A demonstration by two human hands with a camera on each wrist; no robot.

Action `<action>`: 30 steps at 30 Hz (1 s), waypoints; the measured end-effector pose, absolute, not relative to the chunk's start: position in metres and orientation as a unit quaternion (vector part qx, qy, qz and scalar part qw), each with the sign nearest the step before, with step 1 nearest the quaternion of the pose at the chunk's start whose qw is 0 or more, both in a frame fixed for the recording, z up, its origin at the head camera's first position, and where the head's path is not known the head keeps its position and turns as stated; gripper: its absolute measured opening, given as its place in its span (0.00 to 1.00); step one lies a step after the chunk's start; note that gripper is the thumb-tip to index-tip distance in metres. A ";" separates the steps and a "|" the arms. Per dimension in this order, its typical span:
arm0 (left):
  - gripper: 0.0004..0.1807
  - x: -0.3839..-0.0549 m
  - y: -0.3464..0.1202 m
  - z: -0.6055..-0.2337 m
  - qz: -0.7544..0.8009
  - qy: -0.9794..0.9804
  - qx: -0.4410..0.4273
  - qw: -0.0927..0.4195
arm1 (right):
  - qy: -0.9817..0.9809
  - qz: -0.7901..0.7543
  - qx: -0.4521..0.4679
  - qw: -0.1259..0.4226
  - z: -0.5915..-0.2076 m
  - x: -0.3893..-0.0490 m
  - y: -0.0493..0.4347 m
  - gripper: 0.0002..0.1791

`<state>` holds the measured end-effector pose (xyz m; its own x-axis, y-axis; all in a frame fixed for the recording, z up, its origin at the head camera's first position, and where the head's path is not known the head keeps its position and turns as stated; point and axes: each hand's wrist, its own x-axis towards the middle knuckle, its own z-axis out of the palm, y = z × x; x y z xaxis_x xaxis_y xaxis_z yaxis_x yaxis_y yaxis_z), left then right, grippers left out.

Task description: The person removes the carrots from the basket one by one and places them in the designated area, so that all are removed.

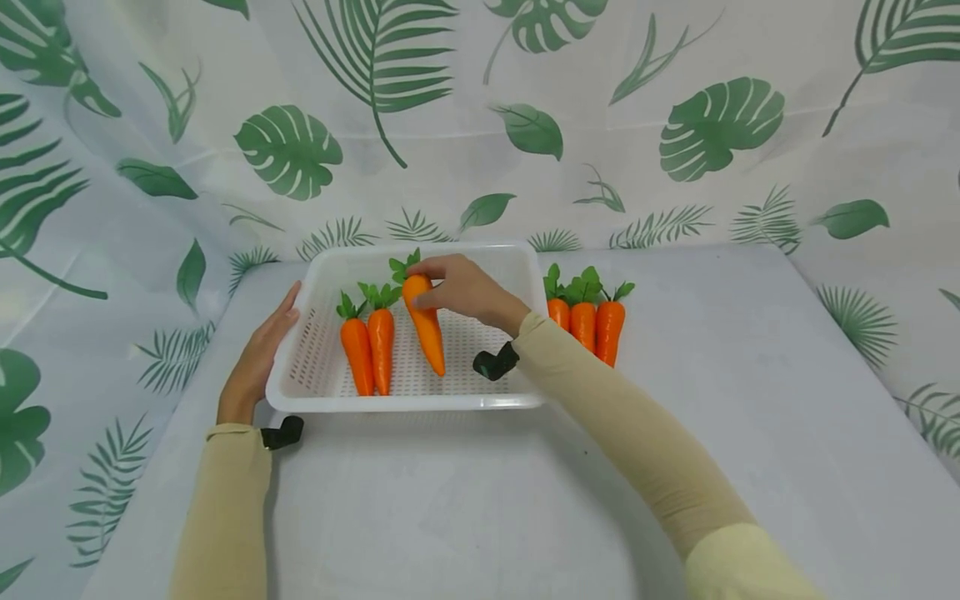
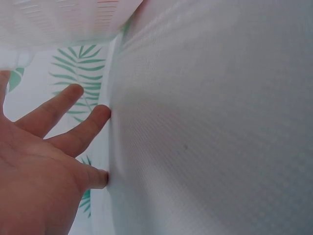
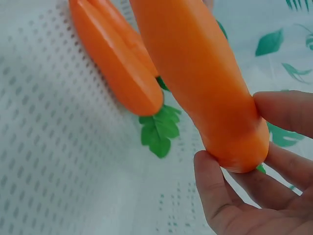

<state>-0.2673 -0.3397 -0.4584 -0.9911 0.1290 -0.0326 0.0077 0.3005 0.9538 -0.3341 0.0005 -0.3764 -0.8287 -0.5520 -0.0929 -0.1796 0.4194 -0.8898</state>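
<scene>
Over the white perforated basket, my right hand pinches a carrot near its leafy top, the tip pointing down. In the right wrist view thumb and fingers grip the thick end of this carrot. Two more carrots lie side by side on the left of the basket floor, leaves toward the back. My left hand is at the basket's left outer wall, fingertips up by the rim. Seen from the left wrist, that hand has its fingers straight and spread beneath the basket wall.
Just right of the basket, three carrots lie in a row on the white tabletop, partly hidden by the basket and right arm. Behind the table hangs a white curtain printed with green leaves. Dark wrist cameras are worn at both sleeves.
</scene>
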 end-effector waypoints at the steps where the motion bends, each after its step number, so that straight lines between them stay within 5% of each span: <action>1: 0.34 -0.267 -0.340 -0.458 0.589 0.805 0.042 0.051 | 0.819 -0.496 -0.221 0.186 -0.375 -0.335 0.004 0.27; 30: 0.36 -0.266 -0.340 -0.458 0.591 0.804 0.045 0.053 | 0.792 -0.571 -0.152 0.154 -0.361 -0.320 0.101 0.31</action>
<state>-0.2655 -0.3396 -0.4581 -0.9904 0.1342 -0.0321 0.0094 0.2982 0.9544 -0.3198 0.1011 -0.3611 -0.9064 -0.4166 -0.0696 -0.0660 0.3026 -0.9508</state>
